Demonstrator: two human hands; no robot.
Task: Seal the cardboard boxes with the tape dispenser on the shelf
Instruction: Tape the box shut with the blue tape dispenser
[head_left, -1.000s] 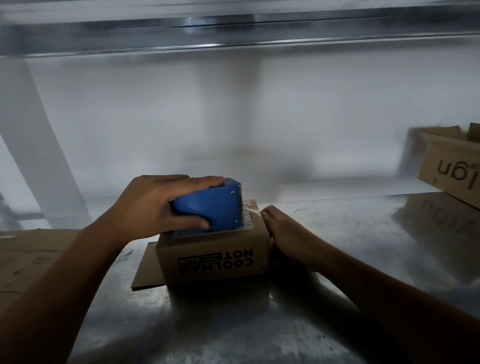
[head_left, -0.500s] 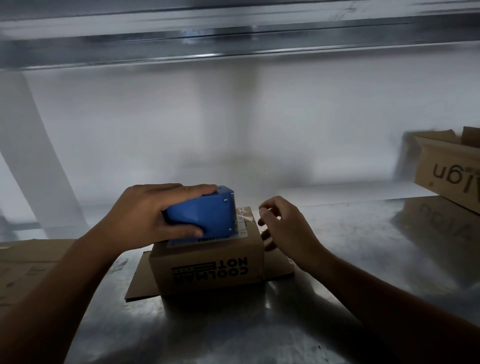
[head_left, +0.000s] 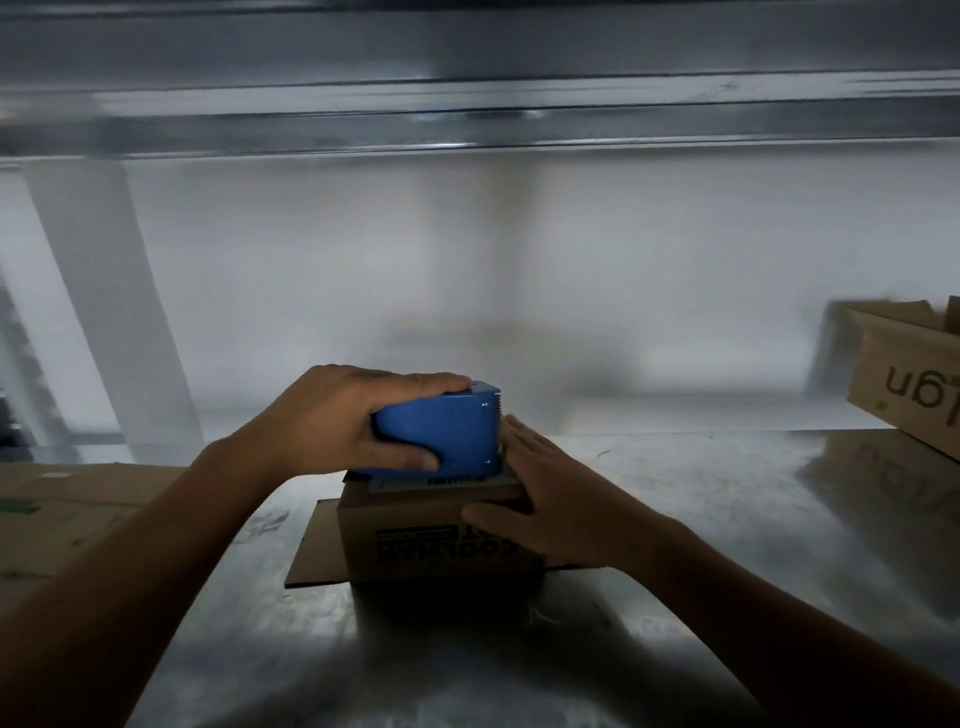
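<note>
Box (head_left: 431, 525) at mid frame looks small and light (it may slide on the shiny shelf (head_left: 675, 493)), so the right hand (head_left: 550, 499) presses flat on it while the left hand (head_left: 343, 421) grips the hard tape dispenser (head_left: 441, 436) on top.

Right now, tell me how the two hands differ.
The left hand grips the tape dispenser, fingers curled; the right hand lies flat, fingers straight, on the cardboard box. The left hand is above the box's top; the right hand covers its right end. Both are bare.
</note>
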